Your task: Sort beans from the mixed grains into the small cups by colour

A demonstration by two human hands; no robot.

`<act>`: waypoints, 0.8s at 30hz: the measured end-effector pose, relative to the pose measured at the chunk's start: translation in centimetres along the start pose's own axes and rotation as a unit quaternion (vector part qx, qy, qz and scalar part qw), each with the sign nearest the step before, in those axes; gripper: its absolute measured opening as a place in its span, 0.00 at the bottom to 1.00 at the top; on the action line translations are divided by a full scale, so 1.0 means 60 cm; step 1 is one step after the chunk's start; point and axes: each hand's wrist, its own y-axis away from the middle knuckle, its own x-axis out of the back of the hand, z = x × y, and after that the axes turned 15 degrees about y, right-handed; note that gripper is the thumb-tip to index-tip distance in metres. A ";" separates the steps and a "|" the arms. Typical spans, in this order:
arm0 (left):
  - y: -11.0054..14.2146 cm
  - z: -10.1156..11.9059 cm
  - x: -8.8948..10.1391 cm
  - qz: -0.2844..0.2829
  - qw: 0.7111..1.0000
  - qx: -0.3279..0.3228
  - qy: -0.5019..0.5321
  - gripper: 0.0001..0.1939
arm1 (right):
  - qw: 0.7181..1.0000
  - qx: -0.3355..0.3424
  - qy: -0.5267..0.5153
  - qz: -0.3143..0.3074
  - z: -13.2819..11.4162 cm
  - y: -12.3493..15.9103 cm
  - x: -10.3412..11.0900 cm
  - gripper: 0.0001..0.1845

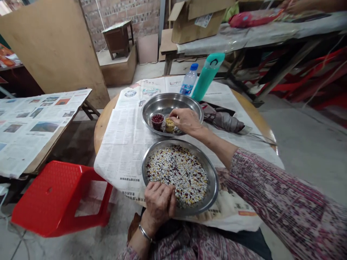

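Right hand (185,121) pinched, fingertips low over a small cup of yellow grains (170,125); anything held is hidden. A low pinch suits such small grains. Cup of red beans (157,121) just beside it, both in an upper steel tray (172,103). Left hand (159,204) loosely curled, nothing visible in it, at the near rim of a steel pan (213,187) of mixed grains (177,176), below that tray.

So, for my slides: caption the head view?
Right hand over a cup of yellow grains on a steel plate; left hand at a plate of mixed grains.
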 end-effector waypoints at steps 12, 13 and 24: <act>-0.002 0.000 -0.002 -0.002 1.000 -0.001 -0.018 0.08 | 0.916 0.336 -0.081 -0.201 -0.012 0.313 -0.023 0.07; -0.003 0.001 -0.001 -0.002 1.000 -0.001 -0.019 0.08 | 0.921 0.332 -0.062 -0.195 -0.009 0.313 -0.029 0.07; 0.001 -0.004 -0.001 0.004 1.000 -0.006 -0.015 0.07 | 0.979 0.178 0.005 -0.103 -0.016 0.278 -0.059 0.10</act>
